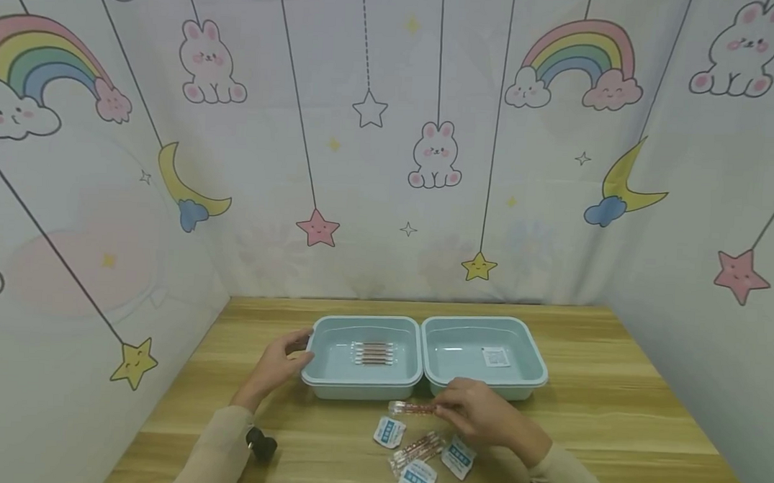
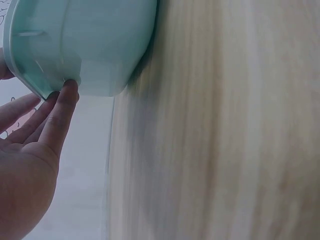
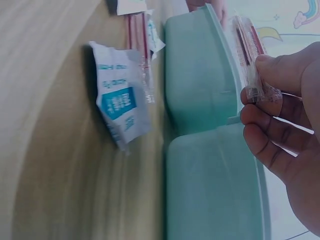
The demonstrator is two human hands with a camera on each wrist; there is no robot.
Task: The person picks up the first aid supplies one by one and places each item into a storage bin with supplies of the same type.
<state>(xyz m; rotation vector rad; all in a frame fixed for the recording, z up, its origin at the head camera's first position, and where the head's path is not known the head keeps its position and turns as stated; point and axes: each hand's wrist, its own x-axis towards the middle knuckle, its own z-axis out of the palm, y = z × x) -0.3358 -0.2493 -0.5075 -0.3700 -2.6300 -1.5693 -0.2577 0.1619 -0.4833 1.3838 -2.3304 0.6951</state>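
My left hand (image 1: 274, 366) grips the left end of a pale blue-green plastic basin (image 1: 361, 393), fingers against its outer wall under the rim, as the left wrist view shows. Inside that basin lie several clear-wrapped brown swab sticks (image 1: 374, 354) in a row. My right hand (image 1: 483, 413) pinches a clear packet of brown swab sticks (image 3: 250, 55) between thumb and fingers. In the head view it hangs just before the basins' front edges. Below it are another swab packet (image 1: 417, 450) and white-and-blue sachets: one to the left (image 1: 389, 432), one to the right (image 1: 459, 457), one in front (image 1: 417, 480).
A second matching basin (image 1: 478, 383) adjoins the first on the right; a white square sachet (image 1: 495, 357) lies in it. Both stand on a wood-grain table (image 1: 626, 410). A patterned cloth wall (image 1: 376, 198) rises behind the table and at both sides.
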